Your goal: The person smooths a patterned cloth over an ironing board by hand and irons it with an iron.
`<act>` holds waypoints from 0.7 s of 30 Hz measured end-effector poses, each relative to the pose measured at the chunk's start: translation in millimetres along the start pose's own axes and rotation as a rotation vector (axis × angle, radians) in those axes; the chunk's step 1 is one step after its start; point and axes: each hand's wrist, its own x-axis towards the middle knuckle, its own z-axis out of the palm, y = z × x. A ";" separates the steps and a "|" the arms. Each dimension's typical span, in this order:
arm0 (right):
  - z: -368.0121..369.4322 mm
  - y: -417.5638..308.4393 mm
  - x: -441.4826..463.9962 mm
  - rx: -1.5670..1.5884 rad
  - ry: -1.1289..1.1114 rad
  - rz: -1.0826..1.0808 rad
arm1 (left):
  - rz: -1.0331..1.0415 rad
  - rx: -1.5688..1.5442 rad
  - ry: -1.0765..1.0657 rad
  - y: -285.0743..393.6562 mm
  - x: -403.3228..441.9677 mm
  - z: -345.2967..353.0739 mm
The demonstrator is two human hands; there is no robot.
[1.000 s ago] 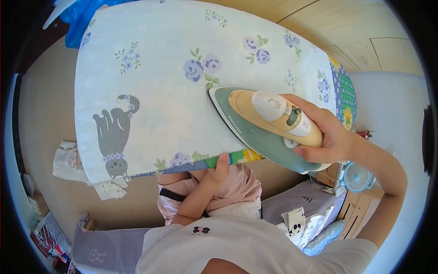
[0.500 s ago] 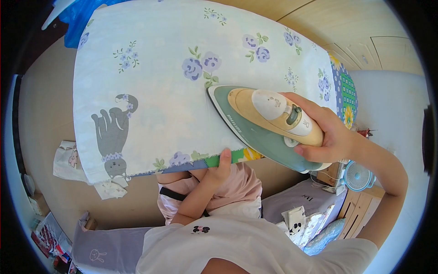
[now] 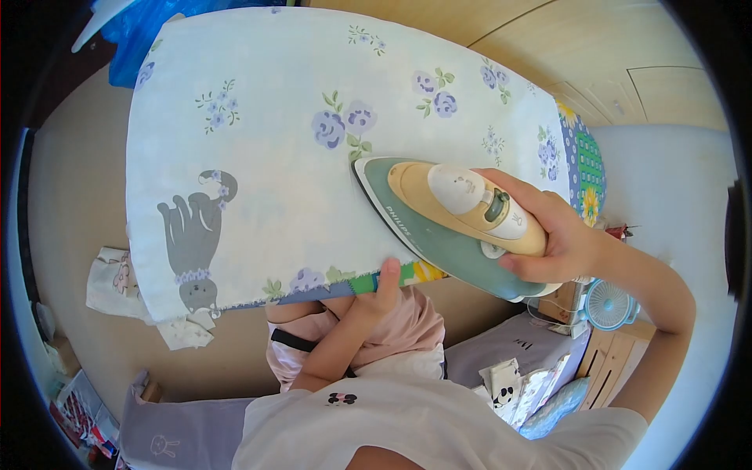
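My right hand (image 3: 548,231) is wrapped round the handle of a green and cream iron (image 3: 446,219). The iron lies flat on a white cloth (image 3: 274,188) printed with purple flowers and a grey cat, its tip pointing to the left. Along the near edge, my left hand (image 3: 381,294) has its thumb on top of the cloth; its other fingers are hidden below the edge. The cloth covers most of an ironing board (image 3: 587,164), whose patterned blue, green and yellow cover shows at the right end and along the near edge.
A small blue fan (image 3: 612,304) stands at the right, beside a wooden slatted unit (image 3: 615,356). Grey-purple covered seating (image 3: 184,427) runs behind my body. Another printed white cloth (image 3: 188,330) hangs below the board's left end. A blue plastic bag (image 3: 137,39) is at the far left.
The view has shifted slightly, so the board and cloth appear a little lower. Iron and both hands keep nearly the same places on the cloth.
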 end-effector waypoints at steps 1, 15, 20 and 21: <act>-0.1 0.8 -0.3 -0.008 0.002 -0.011 | 0.000 0.000 0.001 2.8 3.5 -1.3; 0.7 4.6 -0.6 -0.082 0.060 -0.093 | 0.304 0.209 0.210 -31.9 -5.4 8.7; 0.1 1.3 -1.7 -0.019 -0.006 0.009 | 0.197 -0.009 0.209 -17.8 0.1 20.2; 0.4 1.2 -2.4 -0.014 -0.005 -0.003 | 0.171 -0.041 0.214 -12.7 3.1 19.0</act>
